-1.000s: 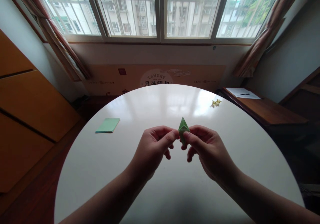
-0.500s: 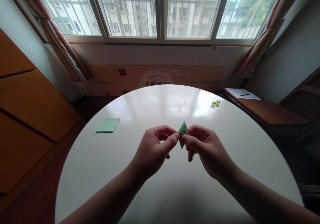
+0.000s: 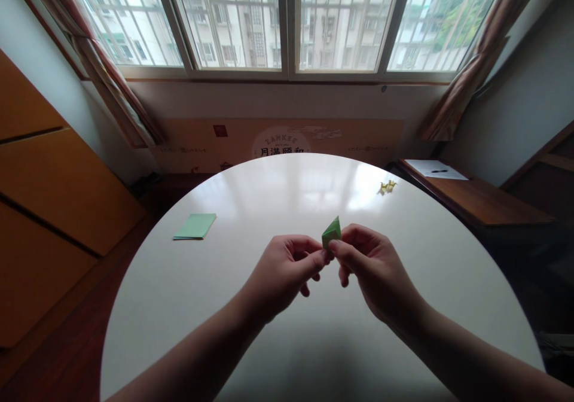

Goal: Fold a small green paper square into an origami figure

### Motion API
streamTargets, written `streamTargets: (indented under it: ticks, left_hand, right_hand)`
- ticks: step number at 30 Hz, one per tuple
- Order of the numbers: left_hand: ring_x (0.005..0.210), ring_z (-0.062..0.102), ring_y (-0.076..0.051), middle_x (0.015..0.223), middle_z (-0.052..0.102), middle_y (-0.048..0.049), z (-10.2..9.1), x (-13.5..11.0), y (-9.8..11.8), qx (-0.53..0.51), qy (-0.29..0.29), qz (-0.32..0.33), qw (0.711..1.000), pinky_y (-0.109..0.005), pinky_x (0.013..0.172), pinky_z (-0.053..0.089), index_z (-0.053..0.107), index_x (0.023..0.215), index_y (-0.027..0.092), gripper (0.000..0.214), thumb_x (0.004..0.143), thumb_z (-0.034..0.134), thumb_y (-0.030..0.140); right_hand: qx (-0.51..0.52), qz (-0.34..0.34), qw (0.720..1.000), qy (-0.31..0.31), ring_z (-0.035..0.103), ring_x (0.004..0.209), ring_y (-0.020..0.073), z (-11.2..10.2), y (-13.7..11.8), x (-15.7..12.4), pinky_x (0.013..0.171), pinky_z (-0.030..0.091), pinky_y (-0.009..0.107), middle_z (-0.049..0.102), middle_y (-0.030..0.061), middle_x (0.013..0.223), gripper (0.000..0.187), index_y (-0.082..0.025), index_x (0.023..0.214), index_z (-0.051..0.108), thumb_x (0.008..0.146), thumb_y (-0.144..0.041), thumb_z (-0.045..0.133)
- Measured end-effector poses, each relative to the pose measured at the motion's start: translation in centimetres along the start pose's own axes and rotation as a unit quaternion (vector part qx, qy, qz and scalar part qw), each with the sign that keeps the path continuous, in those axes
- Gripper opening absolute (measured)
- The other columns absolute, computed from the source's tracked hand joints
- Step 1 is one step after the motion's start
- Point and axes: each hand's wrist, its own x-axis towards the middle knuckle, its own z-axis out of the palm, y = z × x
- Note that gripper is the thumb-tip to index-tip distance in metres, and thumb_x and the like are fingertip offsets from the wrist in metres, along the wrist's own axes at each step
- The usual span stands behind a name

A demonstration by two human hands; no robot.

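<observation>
A small piece of folded green origami paper [image 3: 332, 233] is held up over the middle of the white table. My right hand [image 3: 370, 258] pinches it between thumb and forefinger at its right side. Low on its left, my left hand [image 3: 291, 270] has thumb and fingertips closed together on the paper's bottom tip, which the fingers hide. A pointed corner of the paper sticks up above both hands.
On the round white table [image 3: 179, 318], a stack of light green paper squares [image 3: 195, 227] lies at left. Small yellow folded paper figures [image 3: 387, 187] stand at the back right. Beyond the right edge, a wooden side table [image 3: 497, 201] carries a white sheet [image 3: 434, 169] and a pen [image 3: 439, 171].
The green paper has gone from a long diamond with points up and down to a shorter shape leaning right. My left hand has moved slightly down and right to its lower tip.
</observation>
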Motion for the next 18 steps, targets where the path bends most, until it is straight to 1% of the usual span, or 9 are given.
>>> streamTargets:
  ticks: [6,11,14,16,18]
  left_hand:
    - [0.053,0.052,-0.009,0.061,0.059,-0.0002,-0.31,0.14,0.15,-0.053,-0.029,-0.050,0.997,-0.014,0.038,0.041,0.071,0.071,0.012,0.015,0.076,0.073,0.027]
    - [0.051,0.051,-0.009,0.059,0.059,-0.0001,-0.50,0.09,0.50,-0.058,-0.038,-0.067,0.995,-0.014,0.038,0.040,0.069,0.066,0.013,0.015,0.074,0.074,0.025]
    - [0.053,0.052,-0.009,0.064,0.061,-0.0016,-0.69,0.02,0.62,-0.049,-0.040,-0.067,0.996,-0.014,0.038,0.041,0.070,0.068,0.012,0.016,0.074,0.074,0.027]
    - [0.055,0.053,-0.009,0.069,0.063,-0.0030,-0.85,-0.01,0.58,-0.044,-0.039,-0.053,0.997,-0.014,0.038,0.041,0.071,0.069,0.012,0.018,0.076,0.072,0.029]
    - [0.057,0.053,-0.010,0.071,0.063,-0.0030,-0.96,-0.01,0.48,-0.038,-0.032,-0.037,0.998,-0.014,0.039,0.042,0.072,0.070,0.013,0.019,0.078,0.071,0.030]
  right_hand:
    - [0.064,0.060,0.996,0.015,0.048,0.047,0.0070,0.27,-0.31,-0.03,0.040,0.042,0.016,0.060,-0.0039,0.059,0.021,-0.018,0.066,0.065,0.082,-0.026,0.077]
    - [0.080,0.072,0.994,0.010,0.048,0.047,0.0071,0.44,-0.37,-0.17,0.041,0.042,0.016,0.061,-0.0029,0.057,0.023,-0.017,0.066,0.064,0.083,-0.026,0.076]
    - [0.079,0.072,0.994,0.014,0.047,0.047,0.0078,0.36,-0.36,-0.16,0.041,0.041,0.016,0.059,-0.0028,0.056,0.024,-0.017,0.065,0.062,0.083,-0.027,0.075]
    - [0.076,0.069,0.994,0.021,0.046,0.048,0.0084,0.30,-0.34,-0.09,0.041,0.041,0.017,0.057,-0.0030,0.055,0.024,-0.017,0.065,0.062,0.082,-0.027,0.076]
    - [0.074,0.069,0.995,0.025,0.045,0.049,0.0087,0.27,-0.32,-0.02,0.041,0.041,0.017,0.056,-0.0034,0.055,0.024,-0.018,0.065,0.061,0.082,-0.027,0.076]
